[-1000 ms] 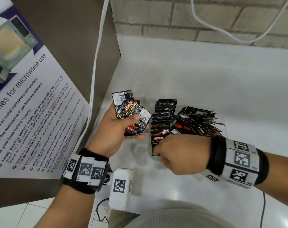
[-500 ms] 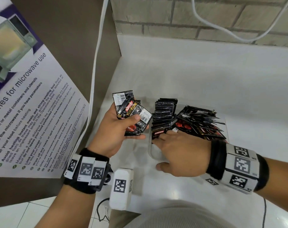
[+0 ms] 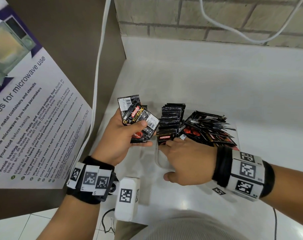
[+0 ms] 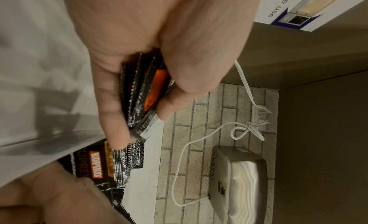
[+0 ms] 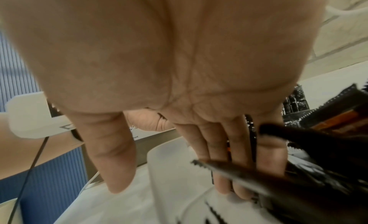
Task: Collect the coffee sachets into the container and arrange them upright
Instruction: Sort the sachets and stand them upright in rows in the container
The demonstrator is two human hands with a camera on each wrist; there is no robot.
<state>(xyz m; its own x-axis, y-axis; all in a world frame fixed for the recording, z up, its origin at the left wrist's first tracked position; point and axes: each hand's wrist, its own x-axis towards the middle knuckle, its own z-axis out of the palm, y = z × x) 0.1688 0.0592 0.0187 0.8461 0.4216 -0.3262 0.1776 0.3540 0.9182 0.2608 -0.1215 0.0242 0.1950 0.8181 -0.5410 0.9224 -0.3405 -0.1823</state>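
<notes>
Black foil sachets (image 3: 138,122): "KOPIKO SUPREMO", fanned, gripped in left hand (image 3: 120,141).
Container (image 3: 160,160): clear, on white desk (image 3: 216,87); sachet rows upright.
Right hand (image 3: 188,161): fingers straight, pressing front "KOPIKO" sachet (image 3: 165,136).

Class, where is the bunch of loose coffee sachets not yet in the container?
In the head view the sachets sit left of the container, gripped in the left hand.

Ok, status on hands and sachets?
Left hand grips loose sachets. Right hand, fingers straight, presses upright row in container. Right stack leaning. Nothing blocking.
</notes>
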